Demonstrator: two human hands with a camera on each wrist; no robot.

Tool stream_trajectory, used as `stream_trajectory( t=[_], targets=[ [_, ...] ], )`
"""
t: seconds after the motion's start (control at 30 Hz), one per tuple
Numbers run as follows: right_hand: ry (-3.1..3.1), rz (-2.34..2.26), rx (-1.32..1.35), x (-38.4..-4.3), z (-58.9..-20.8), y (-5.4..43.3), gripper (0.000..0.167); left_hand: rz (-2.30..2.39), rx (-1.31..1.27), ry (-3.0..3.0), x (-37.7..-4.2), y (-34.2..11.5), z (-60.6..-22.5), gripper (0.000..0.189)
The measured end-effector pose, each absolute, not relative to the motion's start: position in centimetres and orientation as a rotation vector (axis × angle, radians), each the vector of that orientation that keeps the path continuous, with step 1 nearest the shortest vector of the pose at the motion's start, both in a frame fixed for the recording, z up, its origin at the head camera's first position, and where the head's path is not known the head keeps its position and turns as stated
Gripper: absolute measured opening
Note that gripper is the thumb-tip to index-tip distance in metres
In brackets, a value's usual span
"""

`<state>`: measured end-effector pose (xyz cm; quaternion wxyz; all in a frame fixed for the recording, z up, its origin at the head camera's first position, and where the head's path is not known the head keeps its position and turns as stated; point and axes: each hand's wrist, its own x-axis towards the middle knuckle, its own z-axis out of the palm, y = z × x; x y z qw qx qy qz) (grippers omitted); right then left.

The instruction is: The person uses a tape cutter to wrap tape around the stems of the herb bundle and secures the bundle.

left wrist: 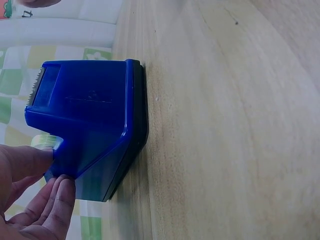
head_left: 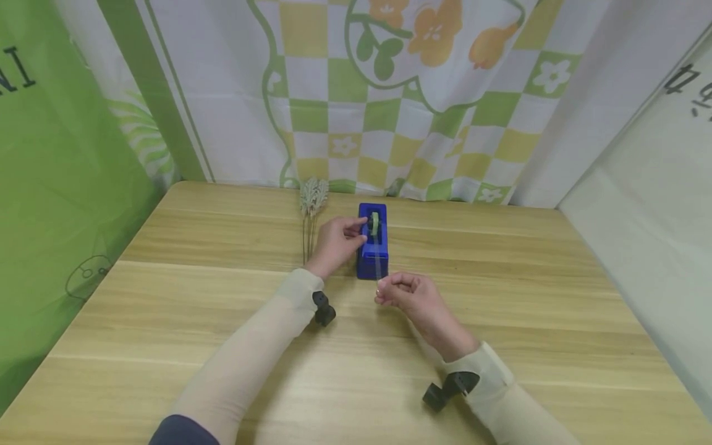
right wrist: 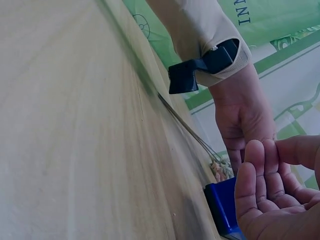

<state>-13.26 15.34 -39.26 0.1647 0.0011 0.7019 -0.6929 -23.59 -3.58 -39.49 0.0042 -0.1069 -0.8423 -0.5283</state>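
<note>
A blue tape dispenser (head_left: 372, 269) stands upright on the wooden table, with a roll of clear tape (head_left: 375, 224) in it. My left hand (head_left: 335, 244) grips the dispenser's left side wall between thumb and fingers, seen closer in the left wrist view beside the dispenser body (left wrist: 90, 95). From the roll, a strip of tape (head_left: 377, 262) stretches over the front end towards me. Its end is pinched between thumb and fingertips of my right hand (head_left: 417, 301). A serrated metal cutter (left wrist: 35, 86) shows at the dispenser's front edge.
Dried flower stems with pale heads (head_left: 314, 196) lie left of the dispenser, partly behind my left hand. The wooden table (head_left: 500, 296) ends at a checked curtain (head_left: 411, 123). Green cloth hangs on the left, a white panel on the right.
</note>
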Motion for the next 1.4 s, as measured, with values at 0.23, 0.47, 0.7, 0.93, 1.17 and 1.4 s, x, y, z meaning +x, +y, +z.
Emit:
stream_trajectory(
  t=[0.23,0.47,0.7,0.93,1.17,1.4],
  targets=[
    [2.001,-1.965,-0.023,-12.6,-39.1,15.2,0.009,-1.657,-0.35,-2.636,-23.6,-3.6,-39.5,0.04],
    [1.999,-1.963,-0.008,-12.1,-39.2,15.2,0.008,-1.665,-0.353,-2.636,-23.6,-3.7,-39.6,0.04],
    [1.971,-1.986,-0.001,-11.6,-39.2,15.3,0.007,-1.678,-0.347,-2.632,-23.6,-3.6,-39.6,0.04],
    [1.975,-1.994,0.028,-11.1,-39.0,15.1,0.009,-1.672,-0.344,-2.633,-23.4,-3.6,-39.4,0.04],
    [1.955,-1.996,0.065,-10.6,-38.8,15.0,0.007,-1.664,-0.356,-2.628,-23.3,-3.6,-39.3,0.041],
    [1.948,-1.991,0.078,-10.2,-38.6,15.0,0.008,-1.676,-0.364,-2.626,-23.3,-3.6,-39.3,0.04]
  ],
)
